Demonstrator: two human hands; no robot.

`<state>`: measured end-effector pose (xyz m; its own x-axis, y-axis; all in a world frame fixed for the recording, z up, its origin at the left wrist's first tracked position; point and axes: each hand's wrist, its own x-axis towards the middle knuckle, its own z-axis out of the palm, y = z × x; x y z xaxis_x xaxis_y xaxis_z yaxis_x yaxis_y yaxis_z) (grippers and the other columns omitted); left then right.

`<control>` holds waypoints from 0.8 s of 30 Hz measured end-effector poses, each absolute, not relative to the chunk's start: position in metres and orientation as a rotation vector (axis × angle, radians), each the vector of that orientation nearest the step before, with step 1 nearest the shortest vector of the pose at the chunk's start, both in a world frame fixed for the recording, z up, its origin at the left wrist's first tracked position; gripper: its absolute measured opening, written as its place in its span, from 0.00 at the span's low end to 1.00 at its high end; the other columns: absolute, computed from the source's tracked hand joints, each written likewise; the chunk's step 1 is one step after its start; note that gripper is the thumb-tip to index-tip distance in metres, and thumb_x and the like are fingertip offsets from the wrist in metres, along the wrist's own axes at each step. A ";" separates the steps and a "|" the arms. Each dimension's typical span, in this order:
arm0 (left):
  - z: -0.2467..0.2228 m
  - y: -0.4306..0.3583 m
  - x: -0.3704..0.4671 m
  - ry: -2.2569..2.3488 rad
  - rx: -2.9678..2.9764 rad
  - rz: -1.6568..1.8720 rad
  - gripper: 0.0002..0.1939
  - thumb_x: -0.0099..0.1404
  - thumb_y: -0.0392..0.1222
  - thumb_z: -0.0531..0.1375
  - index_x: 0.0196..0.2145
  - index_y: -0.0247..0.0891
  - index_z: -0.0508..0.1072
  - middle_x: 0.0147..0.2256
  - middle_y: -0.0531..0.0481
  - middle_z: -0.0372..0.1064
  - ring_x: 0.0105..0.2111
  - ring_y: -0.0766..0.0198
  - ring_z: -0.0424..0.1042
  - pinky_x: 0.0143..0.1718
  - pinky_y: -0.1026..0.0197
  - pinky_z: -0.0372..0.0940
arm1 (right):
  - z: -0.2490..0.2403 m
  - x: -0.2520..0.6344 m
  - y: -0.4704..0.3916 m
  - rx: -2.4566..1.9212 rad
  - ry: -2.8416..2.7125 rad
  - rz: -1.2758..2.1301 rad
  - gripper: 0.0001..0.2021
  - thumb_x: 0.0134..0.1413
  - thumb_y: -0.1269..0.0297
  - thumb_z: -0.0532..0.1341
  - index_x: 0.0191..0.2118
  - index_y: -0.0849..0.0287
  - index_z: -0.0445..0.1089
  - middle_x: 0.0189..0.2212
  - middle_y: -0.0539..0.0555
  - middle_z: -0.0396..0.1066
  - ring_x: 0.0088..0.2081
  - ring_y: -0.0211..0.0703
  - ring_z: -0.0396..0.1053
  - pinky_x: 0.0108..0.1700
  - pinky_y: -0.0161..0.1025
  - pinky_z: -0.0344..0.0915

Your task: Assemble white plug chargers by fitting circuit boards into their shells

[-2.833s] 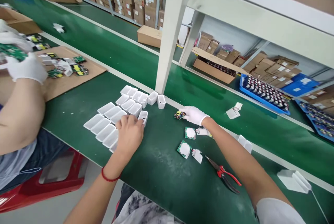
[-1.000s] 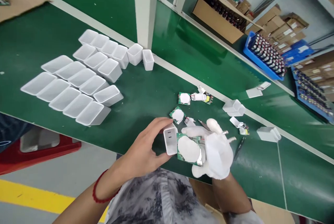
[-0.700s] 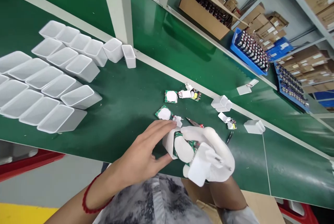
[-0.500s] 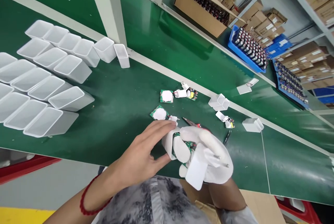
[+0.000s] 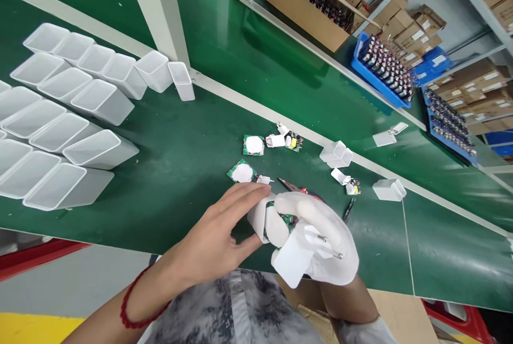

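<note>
My bare left hand (image 5: 216, 237) grips a small white plastic housing (image 5: 257, 219) in front of my chest. My gloved right hand (image 5: 326, 242) holds a green circuit board with a white round pad (image 5: 277, 226) and a white plug cover with metal pins (image 5: 294, 259); the board's end sits in the housing's mouth. Just beyond my hands, two more circuit boards with white pads (image 5: 253, 145) (image 5: 242, 173) lie on the green belt (image 5: 184, 157), each wired to a small plug piece.
Several empty white housings (image 5: 68, 114) stand in rows at the left. Red-handled pliers (image 5: 298, 189) lie behind my right hand. Loose white parts (image 5: 337, 154) (image 5: 388, 189) sit at the right. A white post (image 5: 154, 13) rises from the belt; blue trays (image 5: 380, 69) and cardboard boxes beyond.
Both hands came from the belt to my chest, the left with a housing, the right with a board and plug cover. The board has since gone partway into the housing.
</note>
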<state>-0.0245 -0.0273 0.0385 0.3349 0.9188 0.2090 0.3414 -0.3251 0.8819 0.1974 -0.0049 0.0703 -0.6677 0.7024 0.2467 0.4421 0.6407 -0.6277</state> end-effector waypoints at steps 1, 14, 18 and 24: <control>0.039 -0.028 -0.025 1.116 1.852 0.961 0.31 0.63 0.33 0.62 0.61 0.46 0.60 0.58 0.44 0.67 0.59 0.52 0.66 0.57 0.51 0.69 | 0.073 0.194 -0.005 -0.847 -2.361 0.718 0.37 0.63 0.58 0.59 0.69 0.43 0.37 0.55 0.54 0.70 0.55 0.48 0.70 0.54 0.48 0.71; 0.040 -0.031 -0.029 1.049 1.839 0.961 0.29 0.61 0.32 0.62 0.59 0.42 0.63 0.58 0.43 0.67 0.59 0.53 0.65 0.60 0.52 0.65 | 0.105 0.184 -0.029 -0.939 -2.504 0.289 0.35 0.63 0.67 0.59 0.71 0.60 0.43 0.55 0.64 0.69 0.60 0.52 0.64 0.61 0.58 0.64; 0.042 -0.033 -0.030 0.985 1.840 0.947 0.29 0.62 0.34 0.63 0.60 0.41 0.62 0.58 0.43 0.68 0.59 0.55 0.65 0.59 0.54 0.66 | 0.108 0.182 -0.030 -0.974 -2.461 0.395 0.33 0.65 0.67 0.56 0.71 0.59 0.43 0.56 0.63 0.68 0.59 0.50 0.66 0.61 0.57 0.65; 0.040 -0.035 -0.032 0.989 1.835 0.981 0.31 0.61 0.32 0.63 0.61 0.40 0.61 0.58 0.43 0.67 0.60 0.56 0.65 0.62 0.54 0.62 | 0.102 0.175 -0.022 -0.850 -2.471 0.451 0.41 0.60 0.72 0.60 0.72 0.53 0.36 0.54 0.61 0.69 0.57 0.50 0.68 0.59 0.52 0.68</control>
<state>-0.0322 -0.0353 0.0404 0.3896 0.8872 0.2472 0.2541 -0.3615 0.8971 0.1751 -0.0223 0.1024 -0.6892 0.6421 0.3357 0.4823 0.7523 -0.4488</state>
